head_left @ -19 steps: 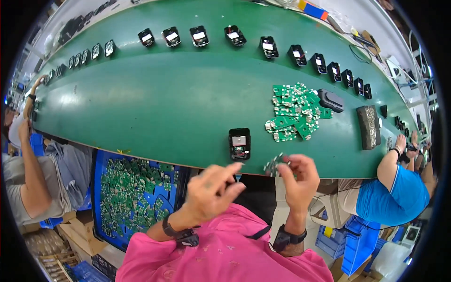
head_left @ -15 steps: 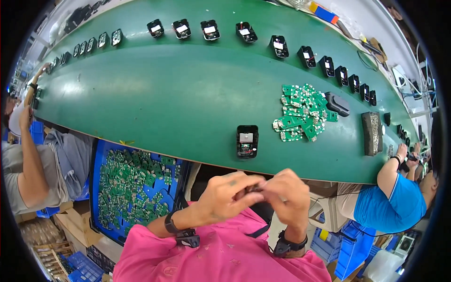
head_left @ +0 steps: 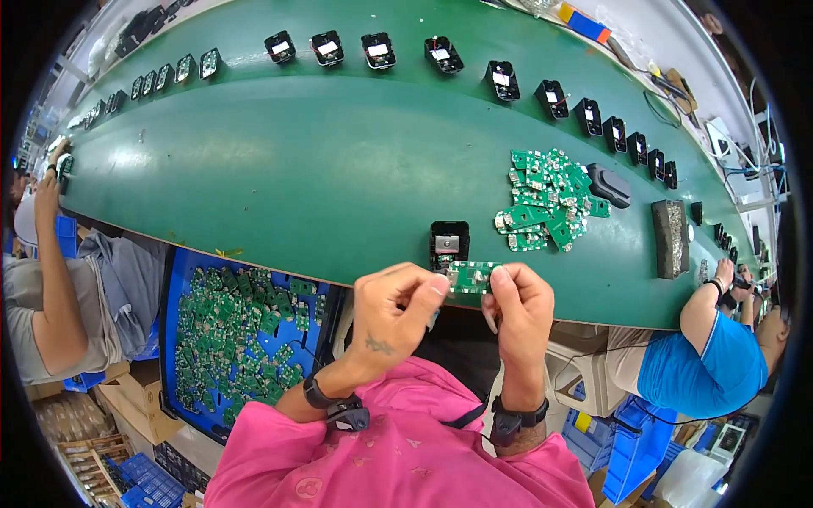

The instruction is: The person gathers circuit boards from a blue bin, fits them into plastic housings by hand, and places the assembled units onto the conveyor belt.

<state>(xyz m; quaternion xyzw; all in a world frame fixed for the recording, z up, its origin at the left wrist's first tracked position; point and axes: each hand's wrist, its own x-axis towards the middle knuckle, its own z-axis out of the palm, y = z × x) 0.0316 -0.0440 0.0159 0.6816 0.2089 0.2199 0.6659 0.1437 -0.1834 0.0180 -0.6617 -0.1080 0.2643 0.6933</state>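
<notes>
Just over the table's near edge, a green circuit board (head_left: 472,278) is stretched flat between my two hands. My left hand (head_left: 391,311) pinches its left end with thumb and finger. At the opposite end my right hand (head_left: 523,306) grips it, also between thumb and fingers. Right behind the board stands an open black plastic housing (head_left: 449,237) with a silver block inside; the board and my fingers cover its lower part. To the right of the housing lies a loose heap of similar green boards (head_left: 542,199).
Open black housings (head_left: 378,52) line the far side of the green table (head_left: 322,161). A closed black case (head_left: 609,186) and a dark block (head_left: 671,240) lie right of the heap. A blue tray (head_left: 318,334) of boards sits at lower left. Co-workers (head_left: 707,360) sit at both sides.
My hands have moved up and forward from near my body to the table edge. The circuit board, hidden between my fingers before, now shows face up between them.
</notes>
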